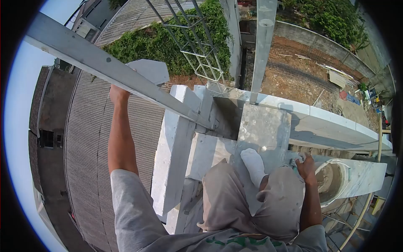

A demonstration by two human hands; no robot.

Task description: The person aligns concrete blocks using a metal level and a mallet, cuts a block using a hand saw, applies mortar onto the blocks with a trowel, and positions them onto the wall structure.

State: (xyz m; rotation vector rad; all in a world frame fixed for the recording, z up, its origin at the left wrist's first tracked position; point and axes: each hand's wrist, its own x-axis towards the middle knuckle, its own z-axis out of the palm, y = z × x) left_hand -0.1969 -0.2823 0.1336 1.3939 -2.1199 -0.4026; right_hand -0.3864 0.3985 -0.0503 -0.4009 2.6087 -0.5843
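My left hand (120,93) is at the end of my outstretched left arm, against the underside of a long grey metal beam (90,56). The beam hides its fingers. Just past the beam a flat, pale grey plate (150,70) sticks out; whether my left hand holds it is hidden. My right hand (307,167) is closed beside my right knee, with something greyish at its fingers that I cannot make out. Close to that hand stands a round bucket (345,178) with grey-brown wet mix inside. A white-covered foot (253,166) rests on a grey board (264,126).
Pale block walls (172,147) run beside my legs and off to the right (331,119). An upright metal post (264,46) and a rebar cage (197,46) rise ahead. A corrugated roof (109,155) lies far below on the left; rubble ground (294,75) lies below right.
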